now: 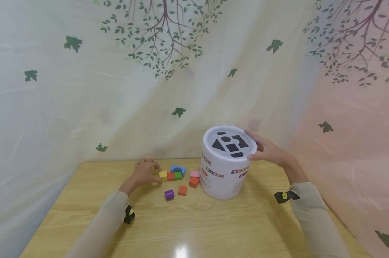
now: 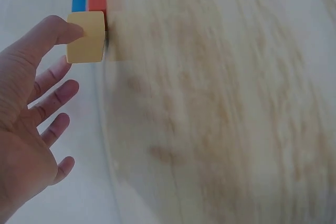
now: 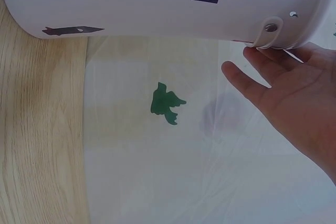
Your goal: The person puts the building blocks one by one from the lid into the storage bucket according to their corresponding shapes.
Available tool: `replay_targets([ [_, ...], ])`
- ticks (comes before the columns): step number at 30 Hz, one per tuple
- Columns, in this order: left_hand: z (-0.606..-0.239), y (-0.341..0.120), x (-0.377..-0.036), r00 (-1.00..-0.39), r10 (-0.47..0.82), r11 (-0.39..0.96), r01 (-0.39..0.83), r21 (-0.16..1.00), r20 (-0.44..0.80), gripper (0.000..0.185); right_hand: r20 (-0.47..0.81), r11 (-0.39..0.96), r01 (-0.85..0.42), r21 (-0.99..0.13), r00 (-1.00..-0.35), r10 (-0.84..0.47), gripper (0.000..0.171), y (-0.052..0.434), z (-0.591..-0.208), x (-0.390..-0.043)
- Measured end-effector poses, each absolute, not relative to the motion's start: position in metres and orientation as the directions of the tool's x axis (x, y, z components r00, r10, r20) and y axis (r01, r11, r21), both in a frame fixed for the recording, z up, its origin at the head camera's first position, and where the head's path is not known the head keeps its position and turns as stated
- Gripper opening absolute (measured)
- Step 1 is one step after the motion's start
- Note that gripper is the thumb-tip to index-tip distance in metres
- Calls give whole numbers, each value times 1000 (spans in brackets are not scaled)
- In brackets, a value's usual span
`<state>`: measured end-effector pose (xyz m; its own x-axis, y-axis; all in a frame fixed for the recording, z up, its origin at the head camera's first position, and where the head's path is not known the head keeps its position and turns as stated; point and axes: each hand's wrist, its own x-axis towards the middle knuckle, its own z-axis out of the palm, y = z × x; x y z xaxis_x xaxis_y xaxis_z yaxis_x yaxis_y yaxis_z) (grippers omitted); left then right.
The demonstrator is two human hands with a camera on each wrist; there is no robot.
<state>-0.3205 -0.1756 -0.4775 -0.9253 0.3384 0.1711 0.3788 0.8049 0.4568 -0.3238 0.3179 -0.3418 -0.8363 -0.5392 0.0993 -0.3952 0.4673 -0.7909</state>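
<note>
Nearest, two beige sleeves reach over the pale wooden table. On the left, the left hand has its thumb on the small yellow wooden cube, the other fingers spread and loose; the cube touches a red cube in a row with a green cube. A purple cylinder and orange cube lie nearby. Rightward, the right hand rests relaxed fingers on the rim of the white shape-sorter bucket. A careless lift could nudge the row apart; leaning on the rim could tip the bucket.
</note>
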Motion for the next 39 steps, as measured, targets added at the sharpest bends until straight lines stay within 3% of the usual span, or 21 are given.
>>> replay_targets([
  [9,-458,-178,-316,-941,286,759,338,556,181,37,101,467,-409,-784,-827,-554,101,319,-342,-324],
  [18,-409,-165,-317,-912,243,689,402,604,329,30,107,462,-412,-786,-826,-554,101,318,-343,-324],
  [28,-346,-118,-319,-868,251,580,489,651,429,33,108,471,-421,-775,-823,-557,102,319,-342,-324],
  [39,-316,-45,-319,-801,288,500,593,631,525,32,115,467,-412,-782,-832,-542,102,318,-343,-325],
])
